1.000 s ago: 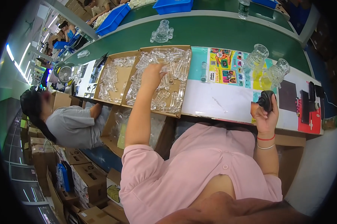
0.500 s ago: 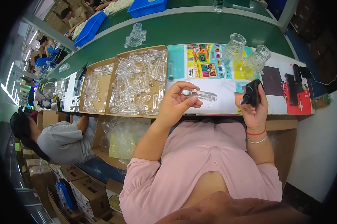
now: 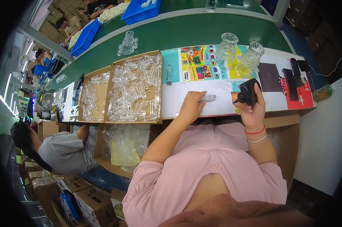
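Observation:
My left hand (image 3: 192,106) pinches one end of a clear glass tube (image 3: 209,98) low over the white sheet on the bench; whether the tube touches the sheet I cannot tell. A black squeeze bottle (image 3: 248,92) with a pointed nozzle is gripped in my right hand (image 3: 254,111), the nozzle aimed down and to the left. Beyond the hands, two clear glass vessels (image 3: 228,49) stand on the printed papers. Another glass tube (image 3: 169,75) lies alone beside the cardboard tray (image 3: 162,89), which is filled with many similar tubes.
A further clear glass piece (image 3: 129,43) stands on the green bench (image 3: 178,33). At the right lie a black case (image 3: 290,83) and pink beads (image 3: 282,83) by a jar (image 3: 323,93). A person in grey (image 3: 67,147) sits at the left. Blue bins (image 3: 141,11) stand farther back.
My left hand has lowered the glass tube toward the sheet and turned so its back shows. The black squeeze bottle stays in my right hand. The whole view has shifted slightly.

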A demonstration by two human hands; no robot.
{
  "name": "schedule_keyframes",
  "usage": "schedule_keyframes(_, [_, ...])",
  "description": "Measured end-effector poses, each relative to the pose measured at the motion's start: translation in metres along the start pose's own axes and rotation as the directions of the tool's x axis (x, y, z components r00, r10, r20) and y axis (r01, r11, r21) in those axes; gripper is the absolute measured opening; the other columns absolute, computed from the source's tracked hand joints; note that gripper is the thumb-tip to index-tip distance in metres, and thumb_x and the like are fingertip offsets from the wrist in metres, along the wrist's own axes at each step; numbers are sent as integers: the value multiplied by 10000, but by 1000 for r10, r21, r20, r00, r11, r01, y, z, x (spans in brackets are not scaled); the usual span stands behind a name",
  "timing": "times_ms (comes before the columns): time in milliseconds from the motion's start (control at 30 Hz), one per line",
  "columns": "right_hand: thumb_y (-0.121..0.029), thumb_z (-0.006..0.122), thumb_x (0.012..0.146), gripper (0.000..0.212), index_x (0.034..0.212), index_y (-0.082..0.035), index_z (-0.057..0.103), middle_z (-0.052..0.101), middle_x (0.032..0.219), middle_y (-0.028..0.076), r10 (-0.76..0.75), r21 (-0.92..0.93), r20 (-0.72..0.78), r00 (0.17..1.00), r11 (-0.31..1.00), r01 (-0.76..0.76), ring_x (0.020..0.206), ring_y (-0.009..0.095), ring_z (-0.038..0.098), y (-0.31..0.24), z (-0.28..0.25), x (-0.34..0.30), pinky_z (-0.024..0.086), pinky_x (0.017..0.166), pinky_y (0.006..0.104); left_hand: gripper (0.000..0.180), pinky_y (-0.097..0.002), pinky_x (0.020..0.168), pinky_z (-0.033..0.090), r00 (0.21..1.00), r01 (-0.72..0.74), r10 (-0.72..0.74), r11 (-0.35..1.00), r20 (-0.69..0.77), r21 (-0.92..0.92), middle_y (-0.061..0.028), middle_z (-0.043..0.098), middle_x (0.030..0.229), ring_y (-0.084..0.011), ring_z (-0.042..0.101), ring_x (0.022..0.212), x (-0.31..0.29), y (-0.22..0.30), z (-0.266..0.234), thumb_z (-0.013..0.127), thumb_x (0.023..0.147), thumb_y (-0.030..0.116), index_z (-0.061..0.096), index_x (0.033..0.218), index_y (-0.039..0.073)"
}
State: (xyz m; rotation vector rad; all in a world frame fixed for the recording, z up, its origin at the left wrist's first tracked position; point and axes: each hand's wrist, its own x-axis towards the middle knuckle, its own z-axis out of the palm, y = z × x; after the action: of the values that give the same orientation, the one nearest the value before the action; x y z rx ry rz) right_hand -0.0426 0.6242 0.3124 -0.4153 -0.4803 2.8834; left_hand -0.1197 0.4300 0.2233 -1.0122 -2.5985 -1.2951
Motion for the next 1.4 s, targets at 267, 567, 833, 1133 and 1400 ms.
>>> schedule_keyframes(267, [-263, 475, 888, 250, 859, -15, 498, 545, 698, 99, -31, -63, 71, 997, 997, 36, 410, 89, 406, -4, -2, 0, 310, 323, 154, 268, -275, 687, 441, 976, 212, -216, 974, -40, -75, -76, 579, 834, -204, 544, 763, -3, 21, -23, 638, 720, 19, 586, 983, 15])
schedule_keyframes(567, [-295, 502, 871, 304, 954, -3, 488, 537, 754, 82, -319, -329, 126, 939, 880, 343, 550, 127, 520, 12, 35, -19, 445, 485, 221, 298, -217, 682, 469, 980, -57, -86, 742, -178, -668, -90, 527, 996, -120, 532, 877, -16, 82, -62, 655, 709, -58, 582, 993, -9])
schedule_keyframes(833, [-301, 540, 826, 399, 1027, 28, 436, 501, 870, 107, -371, -475, 489, 789, 646, 598, 761, 175, 549, 11, 45, -39, 495, 662, 305, 342, -253, 811, 489, 985, -52, -100, 601, -140, -798, -115, 507, 1043, -168, 550, 930, -22, 92, -65, 599, 725, -117, 534, 1053, -49])
schedule_keyframes(1133, [-346, 561, 823, 453, 1047, 34, 457, 557, 888, 137, -375, -513, 778, 504, 84, 854, 779, 202, 546, 2, 46, -54, 450, 727, 323, 400, -262, 790, 508, 957, -168, -73, 651, -281, -740, -141, 515, 1065, -185, 569, 924, -26, 94, -64, 643, 671, -134, 540, 1049, -51])
schedule_keyframes(1400, [-294, 533, 842, 388, 1070, 12, 461, 595, 871, 133, -269, -437, 872, 408, -53, 898, 747, 221, 558, -1, 44, -58, 455, 681, 323, 414, -305, 844, 461, 958, -162, -67, 675, -279, -720, -169, 527, 1058, -217, 550, 968, -28, 96, -62, 661, 650, -114, 535, 1038, -48])
